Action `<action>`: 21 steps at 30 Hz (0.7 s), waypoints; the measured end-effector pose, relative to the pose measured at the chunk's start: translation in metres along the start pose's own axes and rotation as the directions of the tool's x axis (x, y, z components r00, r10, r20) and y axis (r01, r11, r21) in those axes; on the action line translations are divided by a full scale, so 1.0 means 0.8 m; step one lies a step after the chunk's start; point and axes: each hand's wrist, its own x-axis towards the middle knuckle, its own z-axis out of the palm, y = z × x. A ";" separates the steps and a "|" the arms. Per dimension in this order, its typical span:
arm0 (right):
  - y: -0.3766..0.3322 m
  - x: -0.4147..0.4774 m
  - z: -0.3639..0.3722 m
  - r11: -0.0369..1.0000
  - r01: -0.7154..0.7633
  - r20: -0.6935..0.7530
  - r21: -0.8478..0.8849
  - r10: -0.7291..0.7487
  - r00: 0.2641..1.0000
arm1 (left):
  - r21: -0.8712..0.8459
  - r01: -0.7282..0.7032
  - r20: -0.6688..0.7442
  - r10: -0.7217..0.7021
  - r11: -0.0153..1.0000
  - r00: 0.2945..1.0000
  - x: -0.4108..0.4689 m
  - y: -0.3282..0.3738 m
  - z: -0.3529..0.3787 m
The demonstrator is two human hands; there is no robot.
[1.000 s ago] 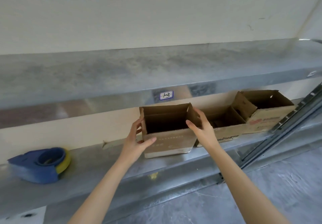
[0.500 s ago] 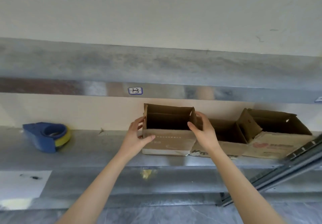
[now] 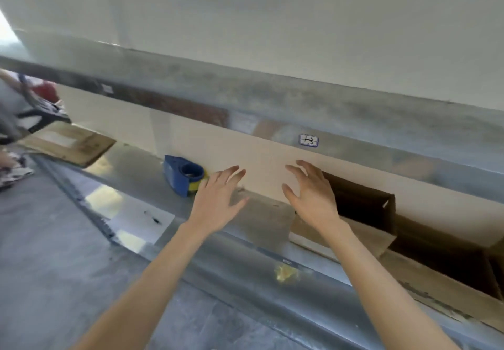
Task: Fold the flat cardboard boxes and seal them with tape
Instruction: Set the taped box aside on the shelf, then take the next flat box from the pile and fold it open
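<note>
An open-topped folded cardboard box (image 3: pixel 365 213) stands on the metal shelf (image 3: pixel 261 213) at the right, with a second open box (image 3: pixel 441 268) beside it further right. My right hand (image 3: pixel 311 194) hovers with spread fingers just left of the first box, holding nothing. My left hand (image 3: pixel 218 199) is spread above the bare shelf, also holding nothing. A blue tape dispenser (image 3: pixel 182 175) with a yellow roll sits just left of my left hand. A flat cardboard sheet (image 3: pixel 68 145) lies on the shelf at the far left.
An upper metal shelf (image 3: pixel 300 104) with a small numbered label (image 3: pixel 308 140) overhangs the work area. A yellow scrap (image 3: pixel 285 272) lies on the shelf's front lip. A white sheet (image 3: pixel 136 213) lies by the metal rail. Another person's clutter shows at the left edge.
Both hands have let go of the box and opened, moving left of it. The view has swung left and tilted, bringing the flat cardboard into sight.
</note>
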 end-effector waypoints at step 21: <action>-0.456 0.195 0.243 0.937 0.320 0.199 0.143 -0.344 0.918 | 0.331 0.401 -0.051 -0.408 0.854 0.912 -0.108 -0.473 -0.165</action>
